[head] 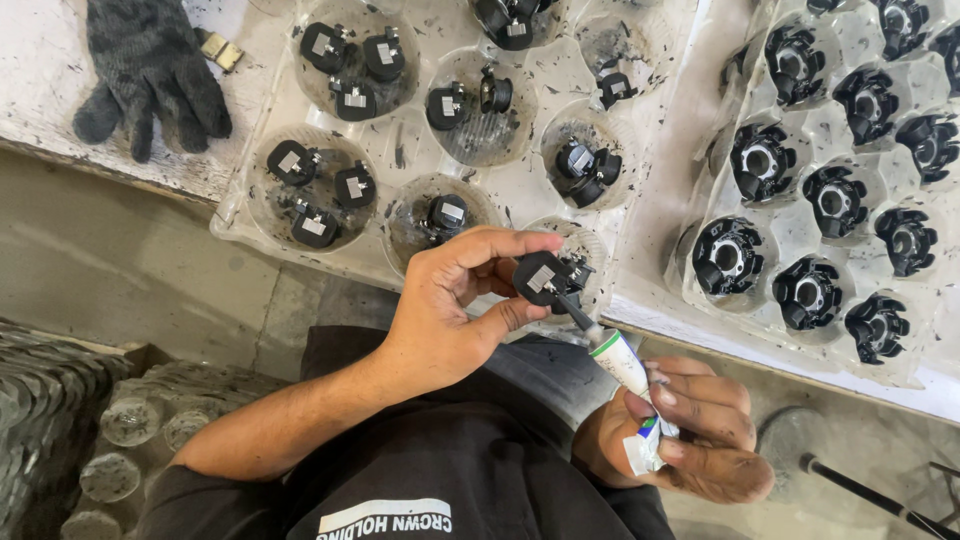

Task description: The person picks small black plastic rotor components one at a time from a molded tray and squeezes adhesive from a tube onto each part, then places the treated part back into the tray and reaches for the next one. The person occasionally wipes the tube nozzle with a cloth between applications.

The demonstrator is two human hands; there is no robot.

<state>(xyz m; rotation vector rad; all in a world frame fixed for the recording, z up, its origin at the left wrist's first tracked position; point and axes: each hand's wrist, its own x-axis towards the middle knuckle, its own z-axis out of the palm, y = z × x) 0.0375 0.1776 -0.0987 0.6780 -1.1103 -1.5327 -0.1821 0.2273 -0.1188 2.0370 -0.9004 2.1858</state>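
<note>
between fingertips (520,312), ridged black plastic part (547,278)

1. The small round black plastic part (545,277) looks matt, with a dull grey metal plate on its face.
2. The white squeeze tube (625,370) looks like smooth, crumpled plastic.
3. The clear moulded plastic tray (400,150) is glossy but grimy.
4. The dark grey knitted cloth glove (150,70) looks rough.

a small assembly workshop: grimy desk (60,60), trays (530,190) of black parts (355,185), a work glove (150,65).
</note>
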